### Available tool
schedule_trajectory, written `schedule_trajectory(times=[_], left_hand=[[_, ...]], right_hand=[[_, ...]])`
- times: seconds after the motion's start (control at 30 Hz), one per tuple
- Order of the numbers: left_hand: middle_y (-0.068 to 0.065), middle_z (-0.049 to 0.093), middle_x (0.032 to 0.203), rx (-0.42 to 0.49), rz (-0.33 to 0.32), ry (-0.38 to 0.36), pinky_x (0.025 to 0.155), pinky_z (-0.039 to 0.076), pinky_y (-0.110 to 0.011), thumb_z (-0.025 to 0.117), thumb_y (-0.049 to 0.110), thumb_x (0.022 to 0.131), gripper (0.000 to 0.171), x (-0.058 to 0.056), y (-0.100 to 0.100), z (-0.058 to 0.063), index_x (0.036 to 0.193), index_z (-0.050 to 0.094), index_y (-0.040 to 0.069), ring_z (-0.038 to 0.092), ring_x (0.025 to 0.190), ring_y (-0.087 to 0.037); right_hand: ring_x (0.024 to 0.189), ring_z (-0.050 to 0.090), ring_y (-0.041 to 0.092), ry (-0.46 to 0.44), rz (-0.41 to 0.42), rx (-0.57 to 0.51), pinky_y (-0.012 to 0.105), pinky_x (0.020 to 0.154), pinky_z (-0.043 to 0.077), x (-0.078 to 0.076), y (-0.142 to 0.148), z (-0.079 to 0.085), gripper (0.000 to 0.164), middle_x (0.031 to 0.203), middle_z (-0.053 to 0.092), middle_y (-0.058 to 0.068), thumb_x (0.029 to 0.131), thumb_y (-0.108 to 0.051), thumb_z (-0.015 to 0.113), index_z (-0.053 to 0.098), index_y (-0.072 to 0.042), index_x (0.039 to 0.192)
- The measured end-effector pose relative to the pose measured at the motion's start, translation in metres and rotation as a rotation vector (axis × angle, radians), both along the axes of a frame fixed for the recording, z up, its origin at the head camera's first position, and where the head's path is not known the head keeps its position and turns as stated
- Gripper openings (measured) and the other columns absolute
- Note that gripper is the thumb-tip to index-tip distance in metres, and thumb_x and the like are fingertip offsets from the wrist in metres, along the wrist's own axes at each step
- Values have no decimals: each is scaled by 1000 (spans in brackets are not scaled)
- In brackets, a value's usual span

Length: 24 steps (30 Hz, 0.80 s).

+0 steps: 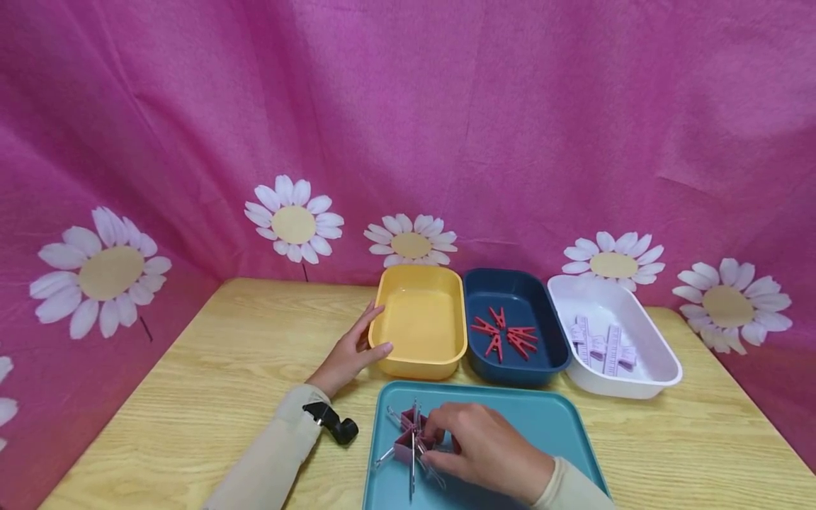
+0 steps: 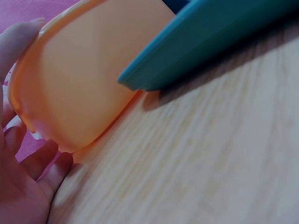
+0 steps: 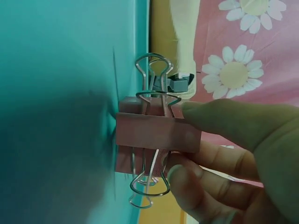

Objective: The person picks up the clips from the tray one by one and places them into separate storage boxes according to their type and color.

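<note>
My left hand [image 1: 347,358] holds the left side of a yellow plastic basin [image 1: 455,333], its thumb at the rim; in the left wrist view its other fingers [image 2: 37,158] lie against the outer wall. My right hand [image 1: 487,450] pinches a dark red binder clip [image 3: 149,130] between thumb and fingers, low over a teal tray [image 1: 529,404]. More binder clips with silver wire handles [image 1: 408,439] are bunched together there, partly hidden by the fingers. How many clips the right hand grips is hard to see.
Right of the yellow basin stands a navy basin [image 1: 554,326] with several red clothespins [image 1: 503,333]. Beyond it a white basin [image 1: 644,379] contains light purple printed clips [image 1: 602,347]. A pink daisy-patterned cloth [image 1: 478,127] hangs behind the wooden table [image 1: 255,333].
</note>
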<state>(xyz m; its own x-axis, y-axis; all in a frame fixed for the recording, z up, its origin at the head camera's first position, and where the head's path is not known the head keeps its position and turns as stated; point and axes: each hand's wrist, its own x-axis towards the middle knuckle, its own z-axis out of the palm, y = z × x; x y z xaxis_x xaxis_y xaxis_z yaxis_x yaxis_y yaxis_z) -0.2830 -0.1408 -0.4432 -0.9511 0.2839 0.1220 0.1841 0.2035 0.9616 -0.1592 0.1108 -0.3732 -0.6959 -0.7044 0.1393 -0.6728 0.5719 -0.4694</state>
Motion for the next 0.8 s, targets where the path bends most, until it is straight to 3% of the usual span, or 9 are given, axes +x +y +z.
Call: schedule_trajectory(times=[0.53, 0.8], left_hand=[[13, 8, 160, -29, 20, -10, 114, 27, -36, 67, 29, 92, 67, -1, 1, -2, 148, 32, 41, 27, 143, -20], [14, 9, 160, -28, 24, -3, 114, 27, -37, 69, 38, 89, 69, 1, 0, 1, 148, 32, 41, 26, 143, -20]], right_hand=[[60, 51, 4, -78, -40, -44, 17, 51, 45, 4, 7, 21, 10, 78, 57, -21, 85, -35, 74, 68, -29, 91], [60, 52, 3, 1, -56, -113, 17, 53, 46, 2, 13, 30, 11, 80, 59, -21, 85, -36, 74, 67, -28, 89]])
